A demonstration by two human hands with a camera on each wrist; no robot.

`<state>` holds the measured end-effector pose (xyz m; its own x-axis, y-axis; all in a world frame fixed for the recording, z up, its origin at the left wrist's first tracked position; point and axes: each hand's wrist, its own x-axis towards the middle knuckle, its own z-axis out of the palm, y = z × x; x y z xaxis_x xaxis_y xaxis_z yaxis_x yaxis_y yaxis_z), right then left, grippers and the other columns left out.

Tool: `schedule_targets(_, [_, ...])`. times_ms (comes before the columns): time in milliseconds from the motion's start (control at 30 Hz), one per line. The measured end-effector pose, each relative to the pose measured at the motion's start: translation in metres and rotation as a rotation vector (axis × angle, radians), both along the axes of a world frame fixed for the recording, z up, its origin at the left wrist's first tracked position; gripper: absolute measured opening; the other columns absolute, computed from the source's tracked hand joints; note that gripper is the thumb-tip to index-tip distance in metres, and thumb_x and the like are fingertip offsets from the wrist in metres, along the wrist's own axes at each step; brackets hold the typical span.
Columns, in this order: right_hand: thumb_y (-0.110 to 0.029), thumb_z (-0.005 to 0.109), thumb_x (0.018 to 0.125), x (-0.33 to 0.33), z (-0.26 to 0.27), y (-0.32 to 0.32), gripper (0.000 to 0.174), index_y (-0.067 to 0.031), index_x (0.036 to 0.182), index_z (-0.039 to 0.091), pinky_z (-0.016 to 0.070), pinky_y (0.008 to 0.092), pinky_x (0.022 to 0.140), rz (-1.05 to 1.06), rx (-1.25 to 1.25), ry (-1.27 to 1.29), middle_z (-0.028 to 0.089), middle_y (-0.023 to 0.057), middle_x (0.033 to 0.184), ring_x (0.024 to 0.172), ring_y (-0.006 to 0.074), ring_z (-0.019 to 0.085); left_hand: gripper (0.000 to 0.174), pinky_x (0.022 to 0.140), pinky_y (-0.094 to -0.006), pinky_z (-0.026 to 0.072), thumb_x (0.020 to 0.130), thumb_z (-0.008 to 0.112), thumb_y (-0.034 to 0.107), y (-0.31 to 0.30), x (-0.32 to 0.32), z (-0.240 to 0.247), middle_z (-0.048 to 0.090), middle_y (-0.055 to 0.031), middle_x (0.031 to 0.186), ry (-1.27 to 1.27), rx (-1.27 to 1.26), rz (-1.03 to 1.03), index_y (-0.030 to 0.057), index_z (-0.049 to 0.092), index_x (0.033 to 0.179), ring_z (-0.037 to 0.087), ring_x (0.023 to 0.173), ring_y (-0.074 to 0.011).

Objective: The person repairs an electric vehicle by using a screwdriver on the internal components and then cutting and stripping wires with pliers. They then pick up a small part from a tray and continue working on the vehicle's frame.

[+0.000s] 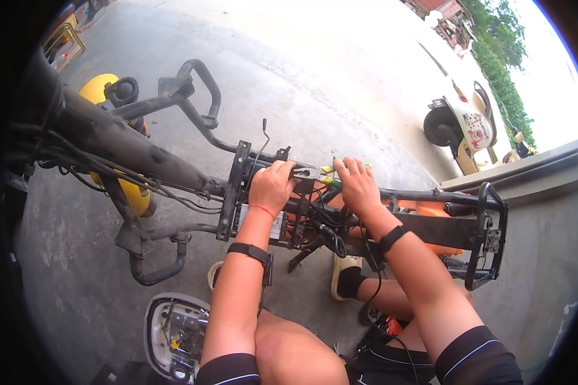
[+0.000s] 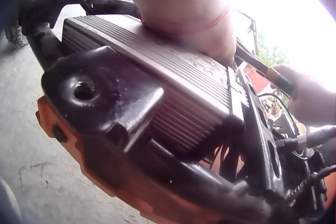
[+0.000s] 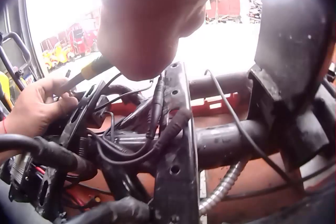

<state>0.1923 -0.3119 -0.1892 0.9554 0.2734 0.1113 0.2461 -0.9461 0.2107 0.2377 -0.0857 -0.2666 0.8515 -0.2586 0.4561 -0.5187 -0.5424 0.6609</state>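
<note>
My right hand [image 1: 358,186] grips a pair of pliers [image 1: 307,173] by its green-and-yellow handles, the metal head directed left. At that head is my left hand [image 1: 271,188], its thumb and fingertips closed together over the black vehicle frame [image 1: 232,192]. In the right wrist view the left thumb and index finger [image 3: 52,85] pinch at the tip of the pliers; I cannot tell what small part is between them. Below the left wrist, a finned silver metal box [image 2: 157,66] is mounted in the frame. Black cables [image 3: 156,108] run between the frame bars near both hands.
Orange body panels [image 3: 247,182] lie under the frame. A white-rimmed part [image 1: 149,330] with fittings inside rests on the floor at lower left. Bent black tube handles [image 1: 205,90] project from the frame. A white scooter [image 1: 475,131] stands at upper right.
</note>
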Motion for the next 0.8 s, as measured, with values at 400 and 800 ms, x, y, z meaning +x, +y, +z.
schedule_targets(400, [-0.009,0.058,0.086,0.049,0.004,-0.015,0.044,-0.0158,0.129,0.050,0.0429,0.0408,0.101,0.283,-0.037,0.052,0.054,0.0080,0.125,0.124,0.0265,0.050,0.045,0.075,-0.0420,0.0504,0.080,0.076,0.019,-0.001,-0.001,0.003,0.068,-0.0076,0.097,0.076,0.045,0.013,0.0115,0.062,0.122,0.066,0.085,-0.0311])
schedule_targets(800, [-0.010,0.060,0.088,0.030,0.007,-0.014,0.047,-0.0155,0.134,0.051,0.0385,0.0421,0.105,0.049,0.087,0.101,0.053,0.0068,0.132,0.130,0.0276,0.046,0.051,0.081,-0.0427,0.0513,0.082,0.075,0.016,0.002,-0.005,0.004,0.072,-0.0113,0.107,0.159,-0.047,-0.051,0.0116,0.056,0.129,0.068,0.095,-0.0329])
